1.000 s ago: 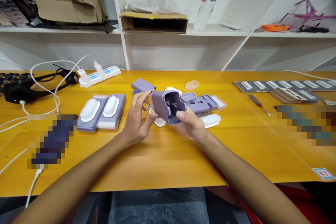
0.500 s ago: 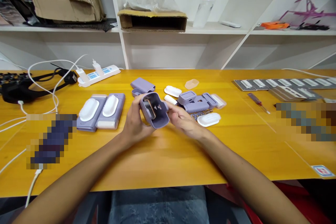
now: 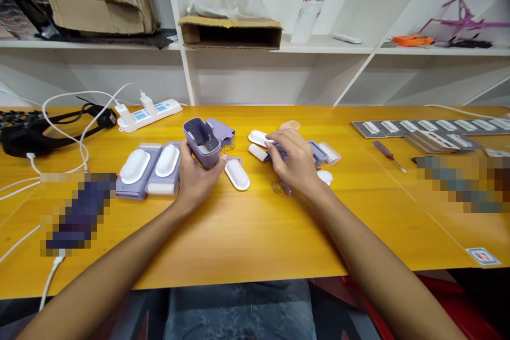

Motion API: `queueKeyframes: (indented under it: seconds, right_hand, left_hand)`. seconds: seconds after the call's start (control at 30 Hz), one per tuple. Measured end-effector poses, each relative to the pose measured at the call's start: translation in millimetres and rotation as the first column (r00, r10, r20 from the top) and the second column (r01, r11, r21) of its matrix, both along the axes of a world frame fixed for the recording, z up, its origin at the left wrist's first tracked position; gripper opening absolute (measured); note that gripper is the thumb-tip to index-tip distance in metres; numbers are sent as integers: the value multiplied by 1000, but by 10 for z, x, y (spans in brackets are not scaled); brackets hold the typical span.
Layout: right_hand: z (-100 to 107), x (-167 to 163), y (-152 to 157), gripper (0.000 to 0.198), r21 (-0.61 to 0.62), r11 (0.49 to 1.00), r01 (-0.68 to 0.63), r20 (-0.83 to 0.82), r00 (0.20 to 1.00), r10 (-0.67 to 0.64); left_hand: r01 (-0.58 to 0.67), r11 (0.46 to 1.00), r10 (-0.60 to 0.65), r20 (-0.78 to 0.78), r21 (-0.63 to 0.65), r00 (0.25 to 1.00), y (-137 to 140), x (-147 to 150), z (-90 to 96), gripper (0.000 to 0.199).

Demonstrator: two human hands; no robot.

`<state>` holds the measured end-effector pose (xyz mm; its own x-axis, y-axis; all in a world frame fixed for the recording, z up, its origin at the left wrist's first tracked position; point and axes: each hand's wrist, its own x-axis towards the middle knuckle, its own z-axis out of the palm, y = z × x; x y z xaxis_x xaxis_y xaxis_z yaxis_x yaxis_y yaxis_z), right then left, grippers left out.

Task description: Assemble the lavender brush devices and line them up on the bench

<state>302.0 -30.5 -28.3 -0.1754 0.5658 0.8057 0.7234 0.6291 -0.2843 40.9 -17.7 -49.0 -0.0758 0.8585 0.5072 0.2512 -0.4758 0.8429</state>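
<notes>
My left hand is closed around a purple plastic case, its open end facing up and perforations showing on an inner wall. Just right of that thumb is a white oval piece with a purple tab; whether the thumb touches it is unclear. My right hand reaches over a group of purple parts, thumb and forefinger apart, some fingertips hidden. Beneath its wrist side a slim purple piece pokes out beside a small wire coil. White oval pieces lie close by.
Two purple cases with white ovals sit at left, near a power strip, cables and a blurred dark object. A screwdriver and a grey strip of white pieces lie right. Shelves stand behind.
My left hand has carried the purple case left and away from me, tilting its opening upward. My right hand has let go of the case and moved over the purple parts.
</notes>
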Motion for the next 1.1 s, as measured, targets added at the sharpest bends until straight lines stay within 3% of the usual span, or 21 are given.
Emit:
queueKeyframes:
  seconds: [0.17, 0.27, 0.33, 0.4, 0.47, 0.63, 0.73, 0.83, 0.93, 1.0, 1.1]
  right_hand:
    - [-53, -13, 18, 25, -19, 1000, -14, 116, 993, 17]
    - [3, 17, -29, 26, -33, 997, 67, 167, 984, -60]
    - [101, 39, -100, 21, -110, 980, 166, 201, 969, -142]
    - [231, 45, -194, 20, -266, 916, 299, 279, 934, -223]
    - [357, 28, -289, 22, -382, 805, 454, 435, 857, -277]
    - [476, -94, -422, 39, -426, 611, 668, 743, 643, -186]
    - [437, -148, -421, 40, -485, 505, 714, 793, 603, -91]
    - [396, -136, -388, 34, -531, 465, 708, 781, 622, -55]
    - [374, -77, -337, 29, -572, 504, 647, 733, 679, -39]
    - [366, -40, -299, 28, -632, 528, 568, 655, 755, -28]
    - [356, -19, -253, 33, -770, 521, 368, 416, 909, -27]
  left_hand:
    - [-32, 999, 32, -25, 17, 999, 70, -47, -41, 66]
    - [-46, 999, 47, -37, 15, 998, 69, -43, -43, 63]
    - [-53, 998, 54, -50, 18, 997, 44, -28, -35, 62]
    - [-47, 999, 49, -66, 19, 997, 7, -6, -21, 63]
    - [-30, 999, 32, -90, 17, 995, -31, 15, -6, 62]
    - [7, 998, 4, -151, 69, 988, -77, 41, 1, 53]
    - [25, 995, -9, -165, 92, 986, -78, 46, -12, 51]
    - [44, 994, -29, -153, 96, 988, -80, 52, -17, 51]
    - [59, 995, -47, -141, 85, 989, -90, 56, -8, 51]
    - [58, 995, -46, -146, 78, 988, -97, 55, 1, 51]
    - [45, 996, -32, -160, 82, 987, -101, 49, 8, 51]
